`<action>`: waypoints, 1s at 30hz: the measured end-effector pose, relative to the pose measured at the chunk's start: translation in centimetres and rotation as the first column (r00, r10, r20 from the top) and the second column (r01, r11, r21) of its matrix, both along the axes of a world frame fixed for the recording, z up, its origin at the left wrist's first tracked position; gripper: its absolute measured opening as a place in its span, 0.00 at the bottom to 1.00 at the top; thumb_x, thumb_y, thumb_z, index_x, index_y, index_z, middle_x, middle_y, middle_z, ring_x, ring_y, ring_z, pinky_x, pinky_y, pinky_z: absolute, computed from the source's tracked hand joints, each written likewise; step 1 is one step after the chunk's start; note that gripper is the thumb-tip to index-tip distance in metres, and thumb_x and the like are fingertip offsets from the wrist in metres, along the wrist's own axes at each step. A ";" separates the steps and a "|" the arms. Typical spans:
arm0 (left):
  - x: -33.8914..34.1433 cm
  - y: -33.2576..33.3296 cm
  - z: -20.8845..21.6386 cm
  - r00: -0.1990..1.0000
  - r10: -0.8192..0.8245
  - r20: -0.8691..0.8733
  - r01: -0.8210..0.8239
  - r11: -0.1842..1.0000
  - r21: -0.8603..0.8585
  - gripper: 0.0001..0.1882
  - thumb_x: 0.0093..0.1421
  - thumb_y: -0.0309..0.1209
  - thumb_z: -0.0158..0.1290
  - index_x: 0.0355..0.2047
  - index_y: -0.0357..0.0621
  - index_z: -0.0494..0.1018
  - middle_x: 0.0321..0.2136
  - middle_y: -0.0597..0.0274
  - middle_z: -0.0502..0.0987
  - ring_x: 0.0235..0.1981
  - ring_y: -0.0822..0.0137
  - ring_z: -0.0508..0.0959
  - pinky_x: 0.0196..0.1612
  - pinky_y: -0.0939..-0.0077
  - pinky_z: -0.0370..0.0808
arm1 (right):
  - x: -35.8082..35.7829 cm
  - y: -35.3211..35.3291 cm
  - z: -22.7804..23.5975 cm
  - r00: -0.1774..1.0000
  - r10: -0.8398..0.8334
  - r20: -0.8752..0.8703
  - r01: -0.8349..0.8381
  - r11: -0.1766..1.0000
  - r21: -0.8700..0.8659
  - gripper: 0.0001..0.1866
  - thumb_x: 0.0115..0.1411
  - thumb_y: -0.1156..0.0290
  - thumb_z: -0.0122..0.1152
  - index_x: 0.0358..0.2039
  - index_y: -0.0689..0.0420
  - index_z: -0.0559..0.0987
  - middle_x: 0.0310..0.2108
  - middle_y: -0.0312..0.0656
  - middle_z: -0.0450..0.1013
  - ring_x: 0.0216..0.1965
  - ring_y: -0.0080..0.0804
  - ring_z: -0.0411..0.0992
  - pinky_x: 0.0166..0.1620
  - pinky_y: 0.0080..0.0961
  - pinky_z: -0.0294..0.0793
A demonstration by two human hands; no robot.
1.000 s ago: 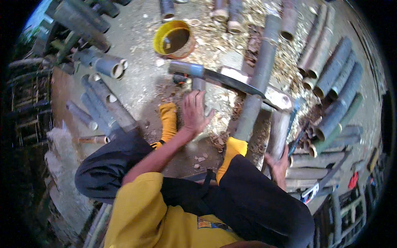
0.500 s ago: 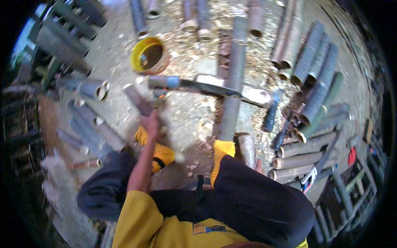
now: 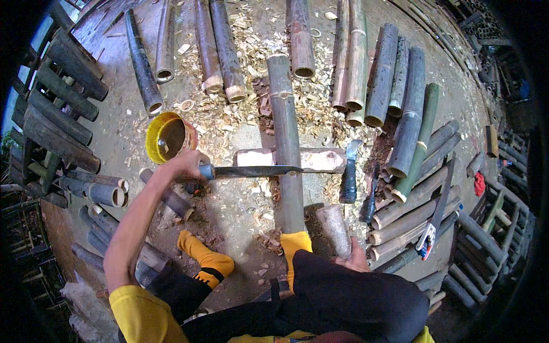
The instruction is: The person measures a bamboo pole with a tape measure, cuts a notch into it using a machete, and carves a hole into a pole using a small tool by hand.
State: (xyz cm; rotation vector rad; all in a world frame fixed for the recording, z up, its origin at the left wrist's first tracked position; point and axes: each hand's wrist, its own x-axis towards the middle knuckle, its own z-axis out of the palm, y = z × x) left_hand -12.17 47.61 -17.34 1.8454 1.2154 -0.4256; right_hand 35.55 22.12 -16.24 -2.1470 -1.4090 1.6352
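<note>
The left hand point(image 3: 187, 164) closes its fingers round the handle of the knife point(image 3: 251, 171); the blade juts rightward from that fist, across the bamboo pole point(image 3: 292, 200); the right hand point(image 3: 355, 258), partly hidden, curls fingers around a wooden cylinder's point(image 3: 334, 228) near end.

The left hand point(image 3: 186, 164) mostly hides the knife handle point(image 3: 206, 171); the leg point(image 3: 354, 291) partly hides the right hand point(image 3: 357, 259); bamboo point(image 3: 282, 114) covers the middle of the block point(image 3: 323, 160).

No words, numbers, labels or signs can be read on anything here
</note>
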 end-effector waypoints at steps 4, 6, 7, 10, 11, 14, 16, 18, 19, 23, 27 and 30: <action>2.0 -0.4 -2.3 0.988 0.066 -0.142 -0.060 0.997 0.043 0.21 0.31 0.36 0.65 0.27 0.41 0.74 0.24 0.50 0.77 0.27 0.56 0.78 0.31 0.66 0.75 | -0.2 5.2 3.8 1.000 -0.027 0.002 0.026 0.998 0.049 0.50 0.36 0.48 0.70 0.52 0.67 0.58 0.42 0.59 0.69 0.44 0.49 0.70 0.49 0.37 0.67; -0.3 -2.3 -4.3 0.971 0.176 -0.161 -0.134 0.961 0.240 0.18 0.32 0.35 0.64 0.25 0.40 0.75 0.22 0.50 0.77 0.28 0.58 0.78 0.31 0.68 0.75 | -1.0 7.9 4.5 0.998 0.024 0.052 -0.041 0.926 0.374 0.45 0.37 0.55 0.68 0.51 0.68 0.59 0.42 0.59 0.69 0.44 0.47 0.70 0.49 0.38 0.67; 2.0 -2.3 -2.4 0.978 0.100 -0.185 -0.085 0.992 0.089 0.17 0.35 0.34 0.63 0.26 0.40 0.74 0.23 0.50 0.77 0.27 0.59 0.79 0.31 0.69 0.75 | -2.3 10.0 6.4 0.998 -0.053 -0.022 0.057 0.943 0.328 0.43 0.37 0.58 0.67 0.50 0.69 0.60 0.42 0.59 0.70 0.44 0.47 0.70 0.49 0.37 0.68; 2.7 -2.3 -1.3 0.983 0.094 0.159 -0.126 0.971 0.204 0.11 0.39 0.32 0.58 0.22 0.39 0.74 0.17 0.51 0.74 0.20 0.59 0.76 0.27 0.67 0.73 | -4.4 13.9 7.9 1.000 0.027 -0.004 -0.019 0.792 0.610 0.42 0.36 0.60 0.70 0.50 0.66 0.61 0.43 0.57 0.69 0.42 0.44 0.70 0.47 0.34 0.69; 1.6 -2.1 -1.5 0.994 0.050 0.102 -0.066 0.984 0.168 0.10 0.39 0.31 0.57 0.22 0.39 0.73 0.17 0.51 0.74 0.20 0.59 0.75 0.27 0.66 0.73 | -5.6 15.3 7.6 0.997 0.072 -0.036 -0.031 0.752 0.659 0.42 0.36 0.60 0.70 0.49 0.65 0.62 0.43 0.56 0.68 0.42 0.43 0.71 0.47 0.33 0.69; 2.2 -1.6 -1.2 0.999 0.033 0.030 -0.034 0.999 0.040 0.10 0.38 0.30 0.57 0.21 0.37 0.73 0.17 0.51 0.74 0.19 0.60 0.75 0.26 0.66 0.72 | -7.3 18.0 5.5 0.934 0.330 -0.139 -0.172 0.754 0.634 0.39 0.40 0.60 0.68 0.48 0.67 0.61 0.39 0.58 0.70 0.39 0.45 0.72 0.44 0.33 0.72; 4.0 -1.2 -0.6 0.999 0.043 0.029 -0.043 0.999 -0.021 0.10 0.38 0.30 0.57 0.21 0.36 0.73 0.17 0.52 0.74 0.18 0.62 0.74 0.25 0.67 0.71 | -5.8 20.6 3.9 0.823 0.568 0.011 -0.560 0.808 0.182 0.39 0.40 0.58 0.67 0.48 0.68 0.61 0.35 0.60 0.71 0.38 0.51 0.73 0.43 0.35 0.72; 3.2 -1.5 -0.3 0.997 0.071 0.014 -0.070 0.995 -0.067 0.10 0.38 0.30 0.57 0.20 0.35 0.73 0.16 0.54 0.74 0.17 0.65 0.73 0.23 0.69 0.71 | -6.8 20.7 5.2 0.867 0.497 -0.029 -0.474 0.842 0.258 0.38 0.41 0.57 0.66 0.46 0.68 0.61 0.32 0.61 0.72 0.36 0.55 0.73 0.41 0.38 0.72; 2.5 -1.3 -0.4 0.996 0.074 0.055 -0.067 0.991 -0.116 0.10 0.38 0.29 0.57 0.19 0.35 0.72 0.15 0.56 0.74 0.16 0.67 0.73 0.22 0.70 0.70 | -6.9 20.0 5.4 0.889 0.456 -0.043 -0.411 0.837 0.361 0.38 0.41 0.58 0.66 0.46 0.68 0.61 0.32 0.61 0.72 0.36 0.55 0.73 0.40 0.38 0.72; 2.8 -0.2 -1.1 0.996 0.088 -0.016 -0.089 0.955 -0.284 0.10 0.39 0.29 0.57 0.17 0.34 0.70 0.13 0.61 0.72 0.15 0.73 0.71 0.19 0.74 0.68 | -6.1 18.7 3.8 0.878 0.473 -0.073 -0.418 0.832 0.366 0.38 0.41 0.59 0.66 0.48 0.66 0.60 0.33 0.61 0.72 0.36 0.54 0.72 0.40 0.39 0.71; 3.0 -3.1 -1.7 0.974 0.218 -0.054 -0.222 0.973 -0.062 0.13 0.37 0.30 0.58 0.22 0.34 0.72 0.17 0.57 0.74 0.19 0.67 0.74 0.25 0.70 0.70 | -4.6 17.7 4.0 0.927 0.372 -0.040 -0.346 0.893 0.287 0.39 0.40 0.58 0.68 0.48 0.65 0.61 0.37 0.60 0.70 0.39 0.48 0.72 0.43 0.37 0.70; 2.0 -8.6 -5.8 0.926 0.364 0.102 -0.373 0.924 0.082 0.16 0.37 0.31 0.58 0.27 0.35 0.73 0.21 0.54 0.76 0.23 0.62 0.76 0.30 0.67 0.72 | -3.8 15.7 4.2 0.981 0.191 -0.023 -0.164 0.894 0.417 0.40 0.39 0.57 0.68 0.49 0.64 0.62 0.39 0.56 0.71 0.40 0.44 0.72 0.45 0.34 0.69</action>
